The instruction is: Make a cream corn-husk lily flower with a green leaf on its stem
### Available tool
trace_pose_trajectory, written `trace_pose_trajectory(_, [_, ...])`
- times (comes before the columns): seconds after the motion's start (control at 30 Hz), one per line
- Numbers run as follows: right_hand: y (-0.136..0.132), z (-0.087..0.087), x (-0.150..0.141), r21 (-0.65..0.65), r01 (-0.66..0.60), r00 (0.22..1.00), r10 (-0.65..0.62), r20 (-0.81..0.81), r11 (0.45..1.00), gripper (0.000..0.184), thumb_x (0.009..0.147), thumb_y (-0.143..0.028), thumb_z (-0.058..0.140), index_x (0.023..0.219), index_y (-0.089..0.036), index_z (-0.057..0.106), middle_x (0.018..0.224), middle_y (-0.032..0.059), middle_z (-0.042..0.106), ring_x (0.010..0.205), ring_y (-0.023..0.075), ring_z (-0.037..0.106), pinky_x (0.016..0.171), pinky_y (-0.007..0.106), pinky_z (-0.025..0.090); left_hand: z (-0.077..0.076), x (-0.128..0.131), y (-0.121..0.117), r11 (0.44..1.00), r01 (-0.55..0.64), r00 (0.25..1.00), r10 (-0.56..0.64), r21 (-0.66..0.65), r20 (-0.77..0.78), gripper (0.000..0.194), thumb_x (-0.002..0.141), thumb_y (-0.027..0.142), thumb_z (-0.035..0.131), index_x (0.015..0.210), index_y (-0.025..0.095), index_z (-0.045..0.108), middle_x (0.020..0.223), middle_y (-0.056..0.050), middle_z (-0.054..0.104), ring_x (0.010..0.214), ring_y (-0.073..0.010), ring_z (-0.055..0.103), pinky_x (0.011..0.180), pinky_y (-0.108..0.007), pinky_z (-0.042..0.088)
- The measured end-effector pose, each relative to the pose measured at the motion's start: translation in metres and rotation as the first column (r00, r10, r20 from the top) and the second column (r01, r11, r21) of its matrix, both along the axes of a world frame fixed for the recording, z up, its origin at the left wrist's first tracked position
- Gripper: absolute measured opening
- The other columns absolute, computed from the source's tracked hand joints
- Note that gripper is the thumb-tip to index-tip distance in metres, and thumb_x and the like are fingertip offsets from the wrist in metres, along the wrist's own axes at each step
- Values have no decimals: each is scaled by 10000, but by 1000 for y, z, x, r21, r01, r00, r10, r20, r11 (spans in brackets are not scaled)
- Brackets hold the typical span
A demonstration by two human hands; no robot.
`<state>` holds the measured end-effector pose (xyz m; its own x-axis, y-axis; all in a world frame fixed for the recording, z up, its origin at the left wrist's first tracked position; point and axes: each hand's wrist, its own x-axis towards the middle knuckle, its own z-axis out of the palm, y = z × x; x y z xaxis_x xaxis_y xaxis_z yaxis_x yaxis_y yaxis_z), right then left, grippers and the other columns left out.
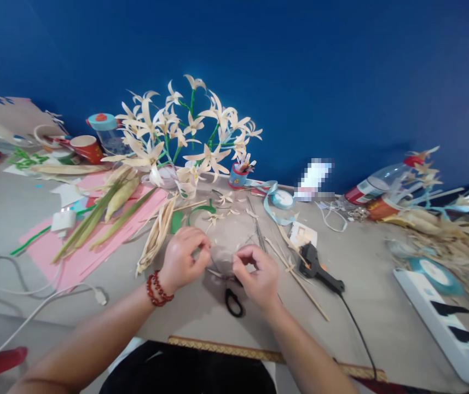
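Note:
Over the middle of the desk, my left hand [187,257] is closed with thumb and fingertips pinched together. Facing it a short gap away, my right hand [256,273] makes a similar pinch, thumb against forefinger. Something thin and dark seems to run between them, but it is too blurred to name. Below the hands shows the black handle of scissors [234,302]. Beyond them lie small cream husk flowers [214,219] and thin wires [256,224]. A bundle of dry husk strips [156,235] rests left of my left hand.
Husk flowers on green stems [193,126] stand at the back. A glue gun [320,268] and its cord lie right, near a white power strip [427,317]. Left are pink paper [90,257], a white charger [63,221] and cables. A bottle [382,183] leans back right.

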<state>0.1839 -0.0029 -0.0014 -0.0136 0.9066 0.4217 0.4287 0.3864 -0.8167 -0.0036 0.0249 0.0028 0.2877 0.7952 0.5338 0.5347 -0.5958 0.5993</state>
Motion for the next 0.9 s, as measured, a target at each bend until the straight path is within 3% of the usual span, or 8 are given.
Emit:
trace_pose_trajectory(0.13, [0, 0, -2, -22, -32, 999, 32, 16, 999, 120, 829, -212, 600, 709, -209, 594, 616, -24, 605, 554, 122, 563, 555, 231, 452, 3, 4, -3, 993, 112, 994, -111, 32, -23, 137, 832, 208, 567, 953, 204, 631, 920, -77, 714, 906, -242, 639, 967, -462, 450])
trace_pose_trajectory(0.27, [-1, -1, -5, -64, -71, 997, 73, 27, 995, 123, 846, -217, 596, 723, -209, 603, 623, -20, 614, 559, 121, 568, 564, 232, 456, 6, 12, -6, 989, 144, 988, -142, 30, -54, 87, 834, 173, 559, 846, 220, 631, 806, -30, 715, 811, -201, 647, 1021, -460, 424])
trace_pose_trajectory(0.57, [-1, -1, -1, -29, -24, 999, 25, 21, 999, 121, 832, -213, 602, 712, -211, 591, 615, -26, 607, 556, 121, 566, 569, 232, 453, -1, 2, 1, 989, -24, 999, 30, 148, -34, 102, 797, 121, 574, 781, 218, 602, 779, -31, 700, 788, -205, 628, 979, -458, 459])
trace_pose_trajectory(0.63, [-1, -1, -1, -38, -15, 1000, 16, 22, 999, 119, 828, -212, 602, 710, -211, 590, 613, -26, 603, 555, 122, 563, 565, 233, 449, 0, -1, 2, 991, -23, 1000, 22, 132, 2, 100, 802, 132, 569, 835, 212, 618, 822, -46, 706, 827, -217, 635, 972, -458, 464])
trace_pose_trajectory(0.73, [-1, -2, -2, -73, -45, 999, 47, 17, 996, 124, 837, -224, 599, 714, -210, 592, 617, -24, 600, 560, 125, 566, 564, 234, 450, 4, 2, 0, 995, 81, 997, -80, 50, -19, 133, 821, 196, 575, 934, 211, 644, 911, -63, 724, 889, -231, 651, 1001, -463, 442])
trace_pose_trajectory(0.9, [-2, 0, -5, -72, -60, 998, 62, 20, 996, 140, 847, -234, 597, 709, -209, 596, 623, -18, 612, 562, 124, 563, 563, 234, 453, 8, 12, -4, 990, 138, 987, -141, -39, -82, 113, 838, 178, 528, 771, 215, 612, 730, -17, 678, 742, -190, 626, 997, -447, 438])
